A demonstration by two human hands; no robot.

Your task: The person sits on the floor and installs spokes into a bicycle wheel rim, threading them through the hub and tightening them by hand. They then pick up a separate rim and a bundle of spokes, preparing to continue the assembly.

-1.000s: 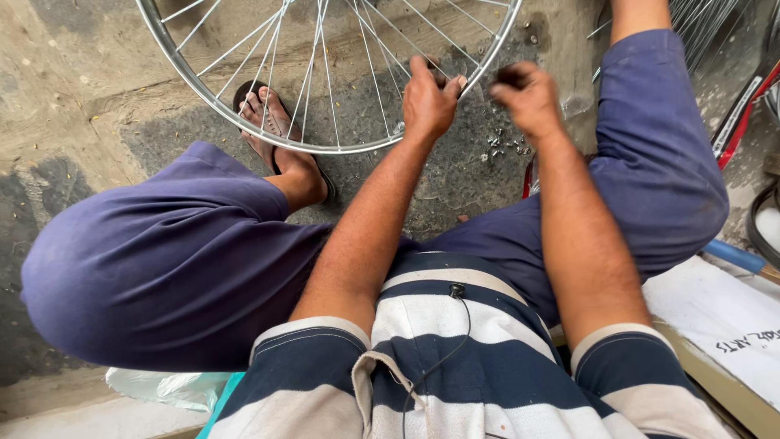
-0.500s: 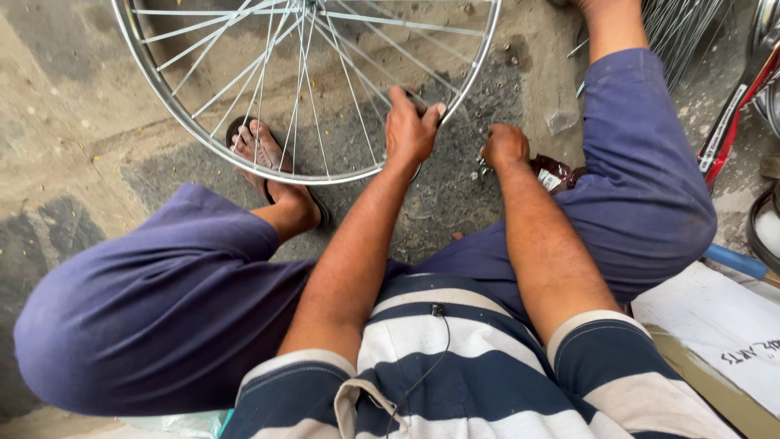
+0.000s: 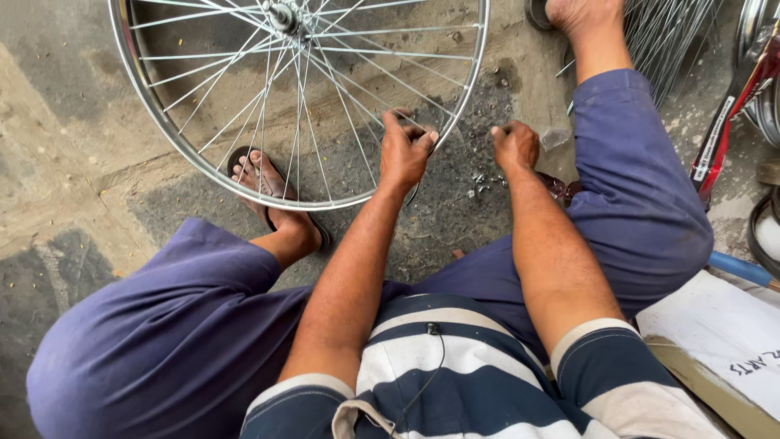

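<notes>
A silver spoked wheel [image 3: 301, 97] without a tyre is seen lying over the concrete floor, its hub at the top edge. Its lower right rim is gripped between fingers, just beside scattered small metal bits [image 3: 479, 179].

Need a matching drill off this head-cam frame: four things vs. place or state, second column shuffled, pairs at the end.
Things:
1. left hand
2. right hand
3. left foot
4. blue tube

Places or states:
A. in a sandal, seen through the spokes of the wheel
B. closed in a fist over the gritty floor, clear of the rim
C. lying at the right edge, beside the white sheet
D. gripping the wheel's rim at its lower right

Pairs: 1-D, 2-B, 3-A, 4-C
</notes>
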